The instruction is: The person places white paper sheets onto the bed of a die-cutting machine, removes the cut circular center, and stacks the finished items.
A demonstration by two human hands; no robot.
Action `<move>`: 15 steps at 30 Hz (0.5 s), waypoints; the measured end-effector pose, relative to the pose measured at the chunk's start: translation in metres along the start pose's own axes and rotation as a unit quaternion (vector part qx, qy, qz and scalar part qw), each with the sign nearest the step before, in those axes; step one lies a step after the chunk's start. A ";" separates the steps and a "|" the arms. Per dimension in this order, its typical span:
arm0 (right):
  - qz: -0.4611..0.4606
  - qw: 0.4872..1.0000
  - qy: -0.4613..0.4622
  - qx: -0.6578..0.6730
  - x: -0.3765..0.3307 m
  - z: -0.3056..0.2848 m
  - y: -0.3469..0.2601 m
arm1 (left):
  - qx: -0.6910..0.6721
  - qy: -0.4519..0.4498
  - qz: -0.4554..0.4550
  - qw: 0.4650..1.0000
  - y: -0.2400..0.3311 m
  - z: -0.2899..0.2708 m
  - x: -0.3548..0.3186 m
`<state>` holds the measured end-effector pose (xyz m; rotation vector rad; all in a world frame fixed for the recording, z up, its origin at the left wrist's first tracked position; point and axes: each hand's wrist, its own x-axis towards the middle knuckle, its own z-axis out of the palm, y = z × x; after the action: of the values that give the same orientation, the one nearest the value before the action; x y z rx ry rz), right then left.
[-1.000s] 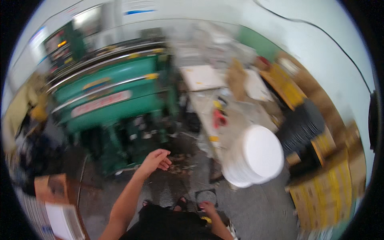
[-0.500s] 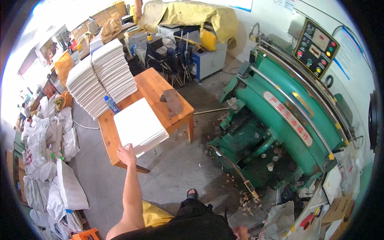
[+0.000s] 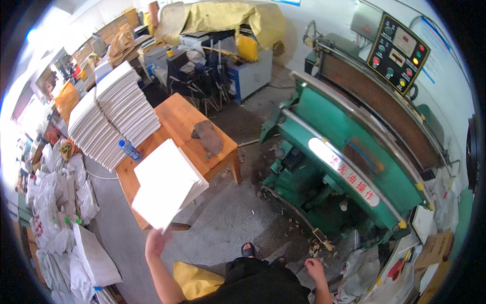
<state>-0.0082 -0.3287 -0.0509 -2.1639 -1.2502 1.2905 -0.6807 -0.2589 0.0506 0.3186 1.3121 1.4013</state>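
My left hand (image 3: 158,241), somewhat blurred, grips the near corner of a white sheet (image 3: 161,192). The sheet lies askew, partly lifted over a short stack of white sheets (image 3: 195,191) on a wooden table (image 3: 174,109). Low at the right, my right hand (image 3: 315,267) hangs beside my body, its fingers curled with nothing visible in them. To its upper right stands a green press (image 3: 324,111), its front plate tilted away from a brown inner plate (image 3: 374,99).
Tall white stacks (image 3: 114,114), a blue-capped bottle (image 3: 130,150) and a brown glove-like thing (image 3: 207,137) share the table. White sacks (image 3: 55,202) line the left. A control panel (image 3: 398,54) tops the press. Scraps (image 3: 319,248) litter the floor; red-handled scissors (image 3: 397,268) lie lower right.
My left hand has pulled the top sheet askew toward me. The press's front plate has swung away from the inner plate. More of my right hand has come into view.
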 end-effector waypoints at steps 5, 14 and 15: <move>-0.017 0.999 -0.043 0.027 -0.046 -0.029 -0.105 | -0.083 0.107 0.054 0.989 0.023 -0.040 -0.006; -0.142 0.881 0.164 0.420 0.044 -0.199 -0.218 | -0.038 -0.039 0.068 0.996 0.065 0.180 -0.026; -0.105 0.862 0.240 0.433 0.088 -0.212 -0.189 | -0.014 -0.097 0.080 0.992 0.041 0.192 -0.018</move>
<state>0.0881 -0.1195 0.1371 -1.4839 -0.5115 0.8753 -0.5446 -0.1652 0.1584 0.5371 1.1259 1.4804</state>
